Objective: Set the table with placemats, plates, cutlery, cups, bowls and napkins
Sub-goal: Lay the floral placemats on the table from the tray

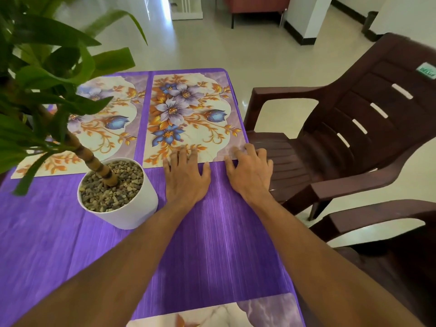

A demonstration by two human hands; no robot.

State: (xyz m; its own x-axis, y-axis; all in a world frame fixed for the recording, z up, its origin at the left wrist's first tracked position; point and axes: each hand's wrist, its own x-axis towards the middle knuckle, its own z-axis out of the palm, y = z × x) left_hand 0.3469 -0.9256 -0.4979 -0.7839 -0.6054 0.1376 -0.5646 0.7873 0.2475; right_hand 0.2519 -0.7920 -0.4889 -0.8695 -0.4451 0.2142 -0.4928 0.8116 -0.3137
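1. The nearest placemat (212, 315), floral, lies at the near edge of the purple tablecloth (212, 244) and is only partly in view.
2. A white pot (132, 208) with pebbles and a green plant stands just left of the left hand (186, 180).
3. The left hand lies flat with fingers spread, its fingertips on the near edge of the right placemat (188, 114).
4. The right hand (250, 175) has fingers spread and slightly bent, with its tips on the near right corner of the same mat.
5. The left placemat (106, 128) lies just beside it, partly hidden by leaves.
6. A brown chair (354, 138) stands at the table's right side.
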